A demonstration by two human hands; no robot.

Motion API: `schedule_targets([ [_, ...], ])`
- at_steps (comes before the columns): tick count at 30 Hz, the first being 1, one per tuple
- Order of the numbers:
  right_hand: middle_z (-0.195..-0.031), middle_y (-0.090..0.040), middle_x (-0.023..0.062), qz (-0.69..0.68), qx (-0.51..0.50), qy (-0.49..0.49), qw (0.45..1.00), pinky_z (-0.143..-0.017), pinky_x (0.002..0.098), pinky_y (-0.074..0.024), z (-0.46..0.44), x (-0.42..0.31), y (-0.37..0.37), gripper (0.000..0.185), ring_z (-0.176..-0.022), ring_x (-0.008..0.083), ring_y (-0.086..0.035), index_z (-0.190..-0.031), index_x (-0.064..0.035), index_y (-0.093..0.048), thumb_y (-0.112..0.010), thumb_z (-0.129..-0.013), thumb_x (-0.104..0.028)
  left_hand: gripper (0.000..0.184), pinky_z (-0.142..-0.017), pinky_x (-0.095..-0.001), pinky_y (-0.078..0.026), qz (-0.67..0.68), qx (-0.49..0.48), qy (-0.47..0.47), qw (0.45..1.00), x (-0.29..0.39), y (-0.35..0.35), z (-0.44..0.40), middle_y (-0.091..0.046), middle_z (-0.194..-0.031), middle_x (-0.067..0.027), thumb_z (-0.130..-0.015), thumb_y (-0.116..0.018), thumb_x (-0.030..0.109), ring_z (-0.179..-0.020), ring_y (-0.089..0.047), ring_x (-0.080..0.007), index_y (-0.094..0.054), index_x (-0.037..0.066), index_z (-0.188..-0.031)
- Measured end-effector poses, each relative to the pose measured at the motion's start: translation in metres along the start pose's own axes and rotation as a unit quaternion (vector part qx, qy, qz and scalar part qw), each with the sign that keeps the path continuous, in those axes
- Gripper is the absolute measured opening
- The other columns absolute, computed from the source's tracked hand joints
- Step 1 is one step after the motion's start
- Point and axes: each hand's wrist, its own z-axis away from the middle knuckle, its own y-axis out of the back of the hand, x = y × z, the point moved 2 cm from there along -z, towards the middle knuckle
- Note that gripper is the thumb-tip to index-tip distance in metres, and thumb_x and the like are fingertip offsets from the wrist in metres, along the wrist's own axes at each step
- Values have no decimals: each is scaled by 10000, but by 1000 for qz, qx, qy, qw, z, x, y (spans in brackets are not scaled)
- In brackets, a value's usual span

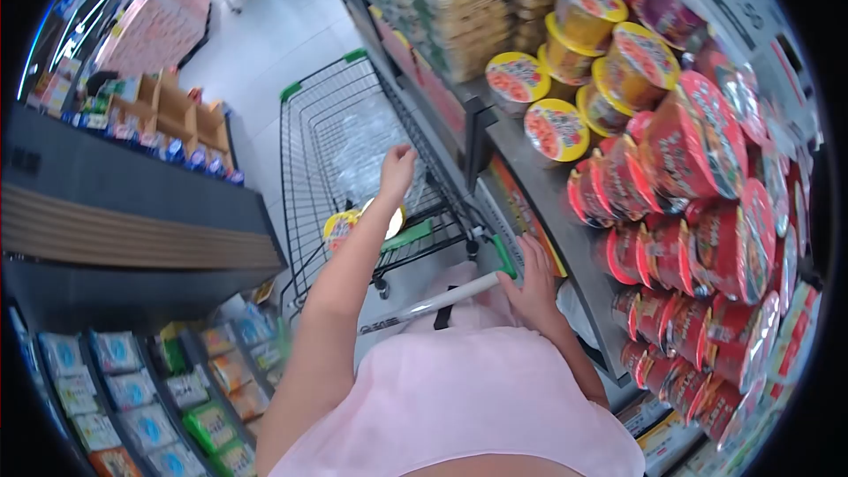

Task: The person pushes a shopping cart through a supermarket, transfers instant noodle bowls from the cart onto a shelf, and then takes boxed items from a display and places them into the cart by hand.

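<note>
1. Find cart (410,236) beside shelf (579,256): probably stiff, bulky, easy-rolling, best held by handle (459,291).
2. Over it with left hand (397,168), fingers curled narrow; cannot tell if holding anything.
3. Touching handle with right hand (533,284), fingers extended.

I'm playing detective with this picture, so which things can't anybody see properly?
All in the head view:
Inside the left hand: curled fingers hide whether it holds anything.
Yellow-lidded tubs in the cart: partly hidden behind the left forearm.
Clear, shiny load in the cart: too blurred to tell what it is.
Packets at lower left: writing too small and blurred; the round picture edge cuts some off.
</note>
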Motion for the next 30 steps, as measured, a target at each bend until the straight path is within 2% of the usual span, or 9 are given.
schedule_targets([
  [2,-1390,-411,218,62,-34,25,997,-1114,518,-223,-12,-8,-14,709,-1331,370,-347,-1341,-2,-425,-718,-770,-303,487,-888,-387,-487,-123,28,47,991,-105,49,-17,-654,-1106,-209,-817,-652,309,-1037,-629,-336,-588,-23,-1168],
  [6,-1404,-397,222,133,-83,53,986,-1111,579,-181,-49,-28,-48,697,-1355,359,-321,-1319,-2,-465,-723,-756,-323,755,-930,-433,-476,-300,-6,149,942,-163,109,21,-603,-1148,-290,-724,-757,354,-1100,-592,-378,-470,-59,-1286],
  [9,-1417,-392,233,194,-120,60,972,-1117,590,-164,-73,-32,-81,731,-1368,355,-311,-1329,-2,-471,-732,-741,-348,913,-953,-425,-460,-431,-50,144,889,-144,110,43,-533,-1243,-294,-690,-797,377,-1186,-515,-414,-369,-52,-1372],
  [10,-1418,-395,233,209,-131,62,967,-1119,591,-160,-80,-33,-89,743,-1370,355,-311,-1333,-2,-468,-735,-738,-356,1054,-1016,-469,-400,-414,-94,148,893,-163,108,39,-409,-1364,-286,-641,-842,351,-1293,-392,-431,-263,-5,-1447],
  [13,-1412,-405,220,227,-159,70,958,-1118,589,-164,-93,-36,-97,782,-1365,347,-324,-1333,-16,-468,-756,-710,-391,1086,-1056,-546,-325,-518,-120,35,846,-176,90,41,-305,-1444,-278,-608,-862,297,-1358,-305,-418,-246,68,-1472],
  [14,-1409,-409,214,228,-169,71,956,-1117,587,-168,-94,-37,-96,796,-1361,343,-330,-1331,-24,-469,-764,-697,-404,1131,-1096,-604,-224,-506,-141,29,850,-200,86,35,-189,-1509,-270,-584,-870,259,-1420,-199,-391,-213,136,-1496],
  [17,-1406,-413,215,215,-225,80,947,-1119,588,-164,-102,-41,-95,815,-1363,326,-334,-1336,-32,-466,-770,-685,-418,1162,-1118,-605,-186,-532,-166,60,828,-224,72,23,-131,-1536,-265,-589,-866,288,-1438,-153,-398,-175,151,-1513],
  [21,-1357,-494,141,281,-279,86,914,-1120,600,-161,-109,-33,-103,718,-1319,298,-403,-1299,-143,-543,-782,-670,-394,1253,-1144,-550,-181,-424,-136,120,888,-211,57,8,-81,-1543,-271,-577,-866,408,-1447,-106,-405,-96,156,-1533],
  [30,-1160,-604,13,197,-298,67,931,-1096,664,-159,-126,-37,-108,498,-1177,225,-495,-1143,-229,-648,-765,-668,-323,1353,-1153,-580,-2,-545,-139,187,806,-187,26,-33,-5,-1556,-294,-562,-843,576,-1465,36,-395,11,186,-1538],
])
